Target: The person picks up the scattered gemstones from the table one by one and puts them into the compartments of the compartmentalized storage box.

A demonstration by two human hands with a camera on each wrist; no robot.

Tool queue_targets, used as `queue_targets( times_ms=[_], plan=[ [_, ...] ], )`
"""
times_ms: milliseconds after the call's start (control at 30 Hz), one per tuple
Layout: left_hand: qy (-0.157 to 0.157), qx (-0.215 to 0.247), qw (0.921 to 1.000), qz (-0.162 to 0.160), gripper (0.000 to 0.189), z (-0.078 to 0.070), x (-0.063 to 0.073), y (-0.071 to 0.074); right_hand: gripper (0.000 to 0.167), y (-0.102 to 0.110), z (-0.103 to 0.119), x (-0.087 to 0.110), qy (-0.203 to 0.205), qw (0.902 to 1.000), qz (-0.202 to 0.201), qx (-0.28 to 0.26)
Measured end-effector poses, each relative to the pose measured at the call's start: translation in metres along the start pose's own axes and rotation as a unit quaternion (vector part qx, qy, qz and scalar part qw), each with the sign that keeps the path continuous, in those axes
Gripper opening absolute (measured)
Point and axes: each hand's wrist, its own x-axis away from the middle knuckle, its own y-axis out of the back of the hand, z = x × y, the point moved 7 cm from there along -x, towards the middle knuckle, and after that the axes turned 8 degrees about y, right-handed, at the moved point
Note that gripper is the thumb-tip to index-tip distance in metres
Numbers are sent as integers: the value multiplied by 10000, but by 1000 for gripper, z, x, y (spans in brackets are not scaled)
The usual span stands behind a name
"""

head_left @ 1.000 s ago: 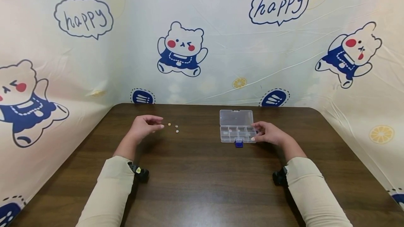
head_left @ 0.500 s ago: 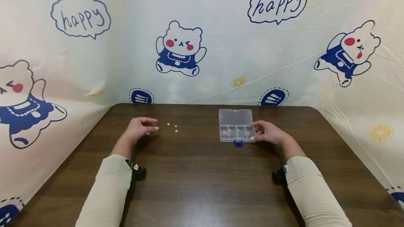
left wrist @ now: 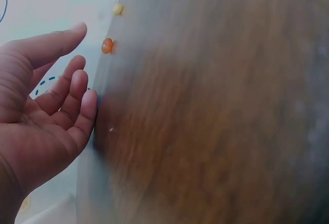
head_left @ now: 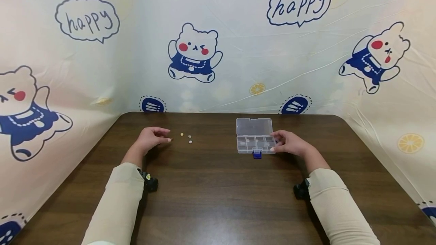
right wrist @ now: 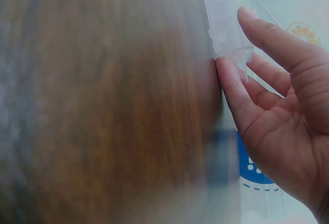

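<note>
Hands [head_left: 150, 140] [head_left: 291, 144] flank beads [head_left: 190, 142], open box [head_left: 255, 137]; wide gap between; near table's far edge [head_left: 201, 115].

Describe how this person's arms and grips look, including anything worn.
The left sleeve and right sleeve are plain cream. A small black device with a yellowish mark is worn at the left wrist, and another black device at the right wrist. The left grip and right grip are ungloved; no cables show.

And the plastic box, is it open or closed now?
The box is open: in the head view, its lid is turned back behind the compartments, and the blue latch at the front is apart from the lid.
</note>
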Motion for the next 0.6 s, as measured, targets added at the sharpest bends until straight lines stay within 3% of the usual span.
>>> queue_targets(
  times_ms=[333,600],
  plan=[
    [71,-457,9987,208,47,3,-4,-5,70,0,2,1,67,10000,-15,-20],
    [-1,-857,9962,117,45,3,-10,-7,70,0,2,1,102,9999,-9,5]
  ],
)
